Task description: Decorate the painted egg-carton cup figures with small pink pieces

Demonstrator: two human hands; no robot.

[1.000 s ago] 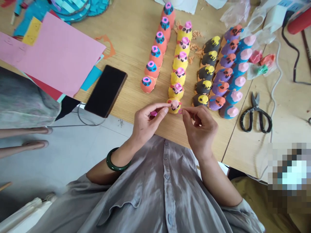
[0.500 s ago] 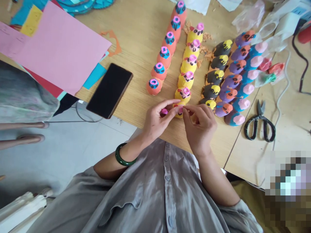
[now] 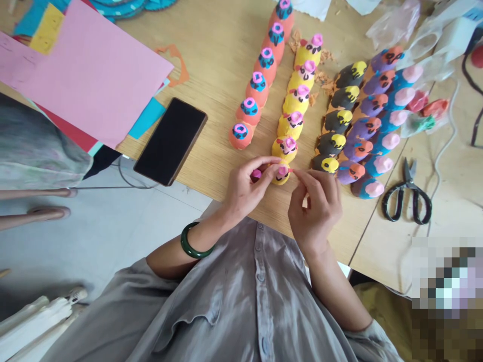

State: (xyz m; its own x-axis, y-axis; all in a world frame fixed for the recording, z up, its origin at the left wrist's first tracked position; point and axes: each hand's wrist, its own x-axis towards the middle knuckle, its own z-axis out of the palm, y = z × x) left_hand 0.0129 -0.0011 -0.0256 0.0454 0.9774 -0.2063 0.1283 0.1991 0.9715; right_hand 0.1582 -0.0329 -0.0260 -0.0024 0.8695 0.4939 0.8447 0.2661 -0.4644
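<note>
Both hands meet at the near end of the yellow row of painted egg-carton cups (image 3: 298, 103), close to the tabletop (image 3: 215, 55) edge so the work sits right under the eyes. The left hand (image 3: 245, 191) has its fingers pinched together against the nearest yellow cup (image 3: 281, 173), steadying it, with a small lump of pink clay (image 3: 256, 174) tucked under its fingers. The right hand (image 3: 315, 208) pinches a thin reddish strip (image 3: 298, 172) between thumb and forefinger, just beside the cup's pink snout. The orange row (image 3: 260, 83) and the dark, purple and blue rows (image 3: 362, 125) lie parallel, apart. The scissors (image 3: 407, 198) rest at right, the phone (image 3: 170, 141) at left.
</note>
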